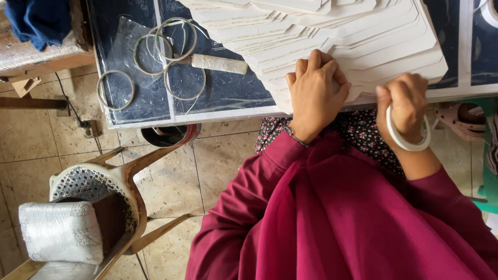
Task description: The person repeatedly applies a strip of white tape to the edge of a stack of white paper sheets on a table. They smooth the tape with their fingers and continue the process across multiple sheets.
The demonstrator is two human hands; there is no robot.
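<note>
The table [147, 113] carries a dark printed covering with pale dividing strips, and across its upper middle spreads a large fanned stack of white die-cut card sheets [367, 34], their notched edges stepped one over the next. The near edge of that stack lies at the table's front, and there the left hand [316, 92] rests knuckles up, fingers curled down onto the lowest sheets, pressing or pinching their edge; whether it has one sheet separated cannot be told. The right hand [407, 105] sits just beside it at the same edge, closed into a loose fist, with a white roll of tape [408, 136] worn round the wrist like a bangle. By the look of it, the step in hand is working along the sheet edges, and the next move seems to call for tape drawn off the roll while the left hand keeps the sheet flat. The overlapping sheets crowd the working edge and could slide. To the left on the table lie several thin empty tape rings [167, 54] on a clear plastic sheet, and a small paper-wrapped handle [219, 63]. Below, on the tiled floor [216, 158], stands a wooden chair [103, 191] holding a pale cushion [61, 231].
</note>
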